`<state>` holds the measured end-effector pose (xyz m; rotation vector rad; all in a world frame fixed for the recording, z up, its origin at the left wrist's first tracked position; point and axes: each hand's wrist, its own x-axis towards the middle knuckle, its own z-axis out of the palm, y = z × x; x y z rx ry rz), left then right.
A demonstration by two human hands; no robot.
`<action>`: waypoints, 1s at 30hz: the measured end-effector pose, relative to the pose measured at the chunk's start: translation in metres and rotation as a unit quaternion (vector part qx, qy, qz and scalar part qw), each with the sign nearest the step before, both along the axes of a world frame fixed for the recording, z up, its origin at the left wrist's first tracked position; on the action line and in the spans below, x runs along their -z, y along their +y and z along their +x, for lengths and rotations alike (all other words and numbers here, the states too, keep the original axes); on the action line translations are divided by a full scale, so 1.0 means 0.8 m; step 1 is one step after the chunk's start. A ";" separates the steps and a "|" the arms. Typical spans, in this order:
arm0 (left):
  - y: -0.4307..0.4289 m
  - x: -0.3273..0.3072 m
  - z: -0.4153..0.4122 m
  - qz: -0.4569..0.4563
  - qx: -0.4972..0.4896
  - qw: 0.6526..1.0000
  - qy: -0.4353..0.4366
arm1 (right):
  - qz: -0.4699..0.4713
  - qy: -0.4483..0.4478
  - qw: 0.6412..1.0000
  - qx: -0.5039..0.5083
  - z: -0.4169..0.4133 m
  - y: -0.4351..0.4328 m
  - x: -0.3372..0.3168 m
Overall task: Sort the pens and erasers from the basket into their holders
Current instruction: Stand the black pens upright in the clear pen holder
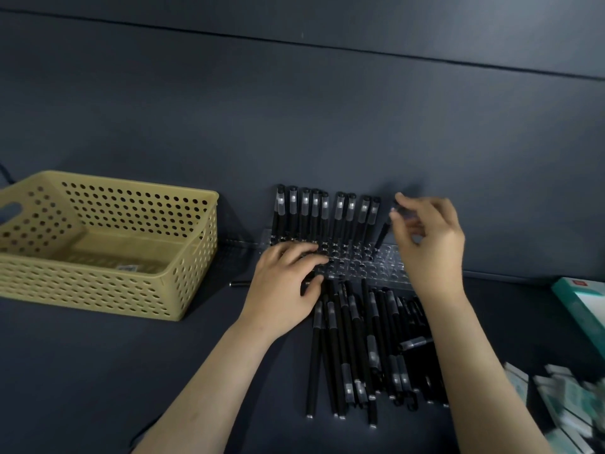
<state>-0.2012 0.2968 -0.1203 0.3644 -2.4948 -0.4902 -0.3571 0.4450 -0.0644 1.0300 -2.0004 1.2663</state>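
Our right hand is pinching one pen and setting it into the clear holder. Our left hand is pressing on the holder. A row of pens is already standing there. A big pile of pens is lying near us, and the erasers are waiting on the right. The basket is looking almost empty. We are working on a dark table by a dark wall.

Dim, soft shadows, motion-blurred right hand
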 end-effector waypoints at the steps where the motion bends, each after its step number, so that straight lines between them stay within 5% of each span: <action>1: 0.000 0.000 0.000 0.012 0.001 1.000 0.011 | 0.014 0.002 1.000 0.004 -0.001 -0.002 0.003; 9: 0.010 -0.061 0.041 0.235 0.027 0.969 0.068 | 0.104 -0.089 0.991 0.006 0.023 0.012 -0.011; 16: 0.018 -0.031 0.148 0.083 -0.073 0.992 -0.067 | 0.257 -0.184 0.939 -0.135 0.082 0.053 0.025; 20: 0.027 -0.008 0.170 0.110 -0.100 0.979 -0.139 | 0.263 -0.226 0.925 -0.156 0.093 0.062 0.039; 30: 0.016 -0.003 0.063 0.040 -0.009 0.994 -0.099 | 0.215 -0.209 0.942 -0.150 0.092 0.054 0.053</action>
